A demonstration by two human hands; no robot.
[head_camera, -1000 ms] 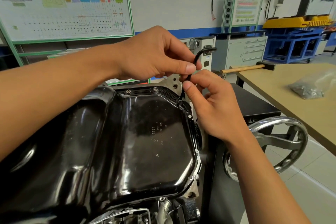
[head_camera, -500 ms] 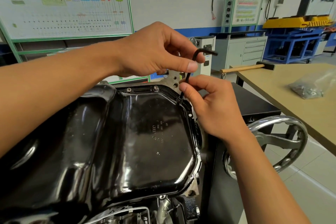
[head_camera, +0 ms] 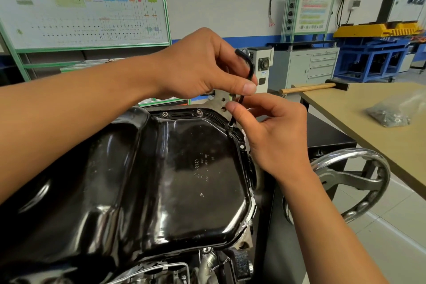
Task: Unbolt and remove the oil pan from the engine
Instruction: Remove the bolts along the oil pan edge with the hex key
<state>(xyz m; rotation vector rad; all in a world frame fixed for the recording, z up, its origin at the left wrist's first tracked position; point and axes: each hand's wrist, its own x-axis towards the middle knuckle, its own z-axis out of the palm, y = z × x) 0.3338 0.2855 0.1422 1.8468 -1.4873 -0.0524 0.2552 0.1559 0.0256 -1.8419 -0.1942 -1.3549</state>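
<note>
Pan (head_camera: 184, 180) glossy black | left hand (head_camera: 198, 64), right hand (head_camera: 276, 136) pinch hex key (head_camera: 250, 67), seemingly seated

Tally from my station
I count one left hand (head_camera: 202, 64), one right hand (head_camera: 276, 138), one glossy black steel oil pan (head_camera: 184, 187), one black L-shaped hex key (head_camera: 250, 67), three exposed silver bolts (head_camera: 199, 112).

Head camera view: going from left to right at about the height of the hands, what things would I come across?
wall chart → black hex key, pinched in the left hand → hammer → clear bag of small metal parts
</note>
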